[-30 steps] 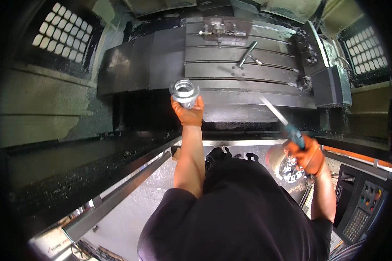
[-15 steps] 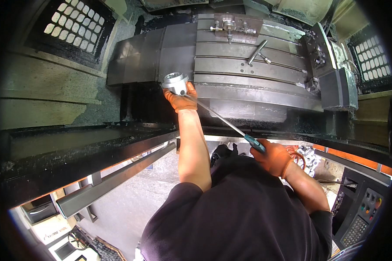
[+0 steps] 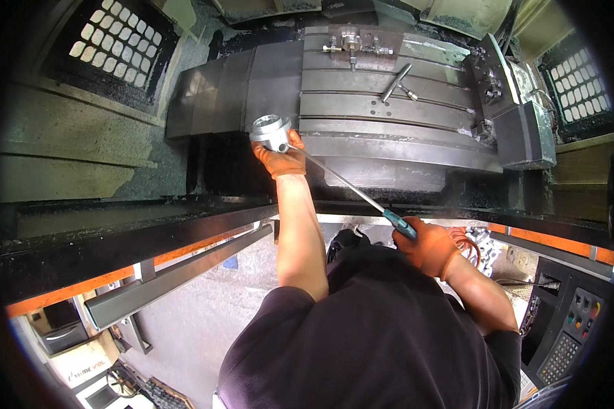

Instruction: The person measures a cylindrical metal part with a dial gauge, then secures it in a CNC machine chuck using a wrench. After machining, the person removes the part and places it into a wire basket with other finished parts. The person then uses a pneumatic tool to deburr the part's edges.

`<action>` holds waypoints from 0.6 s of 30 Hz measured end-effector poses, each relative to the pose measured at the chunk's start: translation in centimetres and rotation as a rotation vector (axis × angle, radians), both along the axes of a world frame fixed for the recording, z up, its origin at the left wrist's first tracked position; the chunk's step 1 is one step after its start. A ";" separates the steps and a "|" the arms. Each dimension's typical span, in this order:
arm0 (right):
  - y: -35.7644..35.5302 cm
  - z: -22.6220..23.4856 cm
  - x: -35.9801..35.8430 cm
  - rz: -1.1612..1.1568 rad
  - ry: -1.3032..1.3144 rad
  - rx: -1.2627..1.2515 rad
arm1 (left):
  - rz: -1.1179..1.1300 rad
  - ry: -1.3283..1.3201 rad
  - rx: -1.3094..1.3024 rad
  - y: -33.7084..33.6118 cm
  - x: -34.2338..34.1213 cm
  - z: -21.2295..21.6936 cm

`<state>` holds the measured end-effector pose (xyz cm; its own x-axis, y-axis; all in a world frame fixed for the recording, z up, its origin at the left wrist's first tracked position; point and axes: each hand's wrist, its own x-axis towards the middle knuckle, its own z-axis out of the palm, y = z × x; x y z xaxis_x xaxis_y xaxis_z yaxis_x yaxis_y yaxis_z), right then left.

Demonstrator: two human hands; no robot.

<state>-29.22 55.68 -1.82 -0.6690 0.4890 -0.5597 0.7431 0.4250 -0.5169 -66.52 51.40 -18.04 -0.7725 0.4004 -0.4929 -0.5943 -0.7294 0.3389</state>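
metal ring (image 3: 270, 131) in left hand (image 3: 282, 160) (gloved)

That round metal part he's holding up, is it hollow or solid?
Hollow, at least at the top. The round metal part in the left hand shows an open ring with a dark bore inside; whether it runs right through cannot be told.

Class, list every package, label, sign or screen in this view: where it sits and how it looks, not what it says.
Cardboard box: lower left on the floor, pale boxy shape with dark print.
Control panel: lower right, dark slanted face, grey keypad, coloured buttons.
No lit screen or sign shows.
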 end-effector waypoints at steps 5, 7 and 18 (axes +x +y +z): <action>0.3 -0.6 1.6 0.097 0.110 0.131 | -0.074 0.087 0.139 -1.0 -0.1 -1.0; 0.5 2.0 0.3 -0.009 0.143 0.117 | -0.153 0.179 0.201 -2.0 -0.7 -2.4; 4.0 5.1 -1.2 -0.019 0.009 0.042 | -0.174 0.159 0.211 -2.2 0.9 -0.3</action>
<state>-30.47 59.66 3.29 -0.6641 0.5248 -0.5325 0.7468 0.4322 -0.5054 -65.59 49.24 -18.31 -0.7439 0.6142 -0.2635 -0.6683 -0.6854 0.2892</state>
